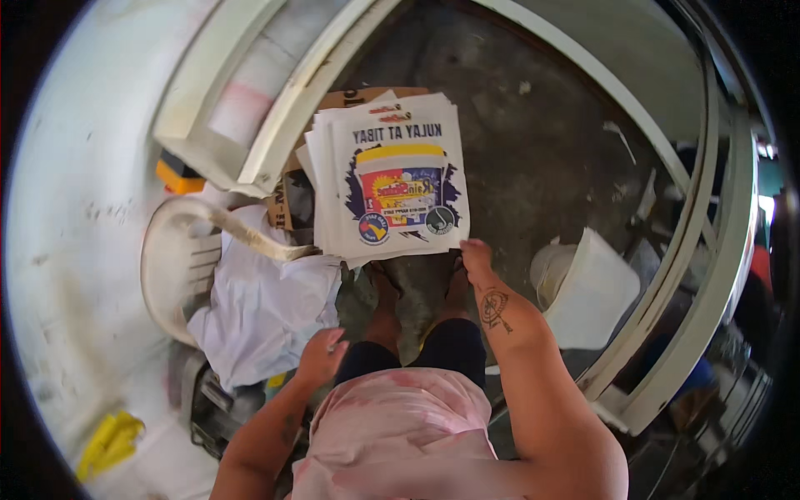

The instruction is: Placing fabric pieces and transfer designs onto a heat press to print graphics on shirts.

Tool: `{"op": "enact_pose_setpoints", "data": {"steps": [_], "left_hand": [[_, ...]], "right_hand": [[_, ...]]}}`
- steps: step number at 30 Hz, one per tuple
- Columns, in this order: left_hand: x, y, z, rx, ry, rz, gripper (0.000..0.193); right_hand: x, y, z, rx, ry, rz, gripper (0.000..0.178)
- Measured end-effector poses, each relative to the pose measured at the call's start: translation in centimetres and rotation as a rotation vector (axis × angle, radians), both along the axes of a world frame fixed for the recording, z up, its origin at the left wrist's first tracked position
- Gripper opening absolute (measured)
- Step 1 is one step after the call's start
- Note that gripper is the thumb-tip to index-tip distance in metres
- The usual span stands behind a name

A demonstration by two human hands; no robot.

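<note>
A stack of white printed sheets [333,192] lies in front of me; the top sheet [456,183] bears a colourful bucket picture and mirror-reversed lettering. At its near right corner, my right hand [477,257] is closed with fingertips pinching the sheet's edge. My left hand [322,357] hangs lower to the left, holding nothing, its fingers loosely apart. Close to it, a white cloth [262,308] is draped over a white plastic chair [158,271]. Brown cardboard [362,97] shows under the stack's far edge.
Pale frame bars [304,83] rise at the far left, and others [667,358] curve along the right. A white bucket [596,292] lies tipped on the dark floor [533,125]. At left are a yellow cloth [111,443], an orange-and-black object [177,175] and dark equipment [204,408].
</note>
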State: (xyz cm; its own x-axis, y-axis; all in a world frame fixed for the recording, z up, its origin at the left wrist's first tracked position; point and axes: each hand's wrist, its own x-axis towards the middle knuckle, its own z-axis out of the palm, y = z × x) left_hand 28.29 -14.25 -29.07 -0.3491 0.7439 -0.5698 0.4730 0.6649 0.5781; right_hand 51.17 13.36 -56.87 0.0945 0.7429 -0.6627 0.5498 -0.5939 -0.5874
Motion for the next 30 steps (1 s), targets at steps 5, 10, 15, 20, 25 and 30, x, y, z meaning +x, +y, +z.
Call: {"op": "enact_pose_setpoints", "data": {"steps": [5,10,15,20,25,30], "left_hand": [[0.2,13.3,-4.1,0.163,0.275,-0.316,0.038],[-0.9,21.1,-12.7,-0.127,0.292,-0.543,0.035],[1.6,23.5,-14.9,-0.134,0.324,-0.348,0.033],[3.8,25.1,-15.9,-0.144,0.343,-0.192,0.030],[4.8,29.0,-15.7,-0.204,0.327,-0.174,0.029],[5.1,30.9,-16.1,-0.259,0.313,-0.215,0.036]], "right_hand": [[-8.9,-3.1,11.4,0.061,0.243,0.215,0.021],[-10.2,-4.6,15.2,0.055,0.393,0.216,0.022],[-5.6,-2.1,7.1,0.154,0.092,-0.070,0.030],[-3.5,2.8,3.1,0.104,-0.170,0.286,0.034],[-3.6,6.1,2.0,0.121,-0.076,0.348,0.035],[-3.8,7.2,1.8,0.139,-0.061,0.436,0.028]]}}
